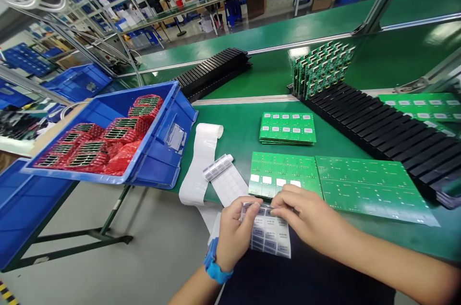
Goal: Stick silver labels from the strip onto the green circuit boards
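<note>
Holding a sheet of printed labels over the near edge of the table, the left hand had a narrow grip on its upper corner. The right hand pinched the top edge beside a green circuit board, its fingertips partly hiding the labels there.

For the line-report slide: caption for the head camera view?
Left hand and right hand hold a label sheet beside green circuit boards.
</note>
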`<state>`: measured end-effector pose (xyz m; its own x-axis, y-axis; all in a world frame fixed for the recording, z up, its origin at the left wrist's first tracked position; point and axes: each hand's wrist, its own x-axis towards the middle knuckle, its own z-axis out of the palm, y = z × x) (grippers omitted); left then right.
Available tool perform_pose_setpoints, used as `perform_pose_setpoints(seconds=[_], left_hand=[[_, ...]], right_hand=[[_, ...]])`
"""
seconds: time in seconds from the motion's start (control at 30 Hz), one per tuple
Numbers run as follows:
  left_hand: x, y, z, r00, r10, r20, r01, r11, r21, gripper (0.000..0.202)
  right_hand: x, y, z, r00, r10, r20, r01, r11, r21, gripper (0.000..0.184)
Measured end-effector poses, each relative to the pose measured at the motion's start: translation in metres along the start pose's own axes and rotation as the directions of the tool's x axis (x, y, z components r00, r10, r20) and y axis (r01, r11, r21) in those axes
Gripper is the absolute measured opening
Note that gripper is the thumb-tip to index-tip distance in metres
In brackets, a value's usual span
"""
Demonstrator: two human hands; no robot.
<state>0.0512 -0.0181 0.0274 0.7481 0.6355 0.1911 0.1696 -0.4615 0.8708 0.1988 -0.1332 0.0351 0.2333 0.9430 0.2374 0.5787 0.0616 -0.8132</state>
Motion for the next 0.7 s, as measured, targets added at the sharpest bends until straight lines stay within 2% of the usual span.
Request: perform_pose_setpoints(seconds=[0.07, 0.13, 0.23, 0.27, 0.33, 0.43, 0.53, 0.6, 0.63, 0.7], left_hand=[[0.001, 0.001, 0.003, 0.998, 0.019, -0.062, -0.016, 0.999, 0.049, 0.022], [0.002, 0.001, 0.004, 0.994, 0.045, -0.098, -0.039, 0.997, 0.071, 0.022], [0.003, 0.001, 0.003, 0.995, 0.051, -0.089, -0.044, 0.996, 0.077, 0.023], [0.003, 0.001, 0.003, 0.995, 0.048, -0.083, -0.041, 0.996, 0.08, 0.023], [0.002, 0.001, 0.002, 0.997, 0.038, -0.069, -0.032, 0.995, 0.09, 0.024], [0.001, -0.001, 0.002, 0.998, 0.007, -0.061, 0.0, 0.994, 0.105, 0.03], [0.001, -0.004, 0.001, 0.996, -0.044, -0.074, 0.052, 0.992, 0.116, 0.036], [0.002, -0.005, -0.001, 0.997, -0.045, -0.063, 0.052, 0.991, 0.124, 0.036], [0.002, -0.005, -0.002, 0.999, -0.032, -0.033, 0.036, 0.992, 0.124, 0.034], [0.004, -0.004, -0.002, 0.996, 0.024, 0.084, -0.032, 0.995, 0.094, 0.024]], right_hand=[[-0.001, 0.002, 0.001, 1.0, -0.02, -0.017, 0.019, 1.0, -0.004, 0.016], [-0.001, 0.003, -0.001, 0.999, 0.031, -0.036, -0.031, 0.999, 0.015, 0.016], [-0.001, 0.002, -0.007, 0.993, 0.116, -0.014, -0.115, 0.991, 0.06, 0.027], [0.0, 0.002, -0.008, 0.993, 0.119, -0.001, -0.118, 0.99, 0.072, 0.023], [0.0, 0.0, -0.01, 0.996, 0.088, 0.014, -0.088, 0.993, 0.075, 0.01], [-0.002, -0.002, -0.012, 1.0, 0.008, -0.027, -0.007, 0.999, 0.042, 0.016], [-0.004, -0.001, -0.029, 0.993, -0.013, -0.119, 0.021, 0.998, 0.063, 0.017], [-0.005, 0.005, -0.05, 0.975, 0.081, -0.209, -0.073, 0.996, 0.046, 0.019], [-0.005, 0.01, -0.061, 0.962, 0.162, -0.219, -0.167, 0.986, -0.001, 0.022], [-0.006, 0.021, -0.079, 0.946, 0.282, -0.16, -0.301, 0.946, -0.118, 0.026]])
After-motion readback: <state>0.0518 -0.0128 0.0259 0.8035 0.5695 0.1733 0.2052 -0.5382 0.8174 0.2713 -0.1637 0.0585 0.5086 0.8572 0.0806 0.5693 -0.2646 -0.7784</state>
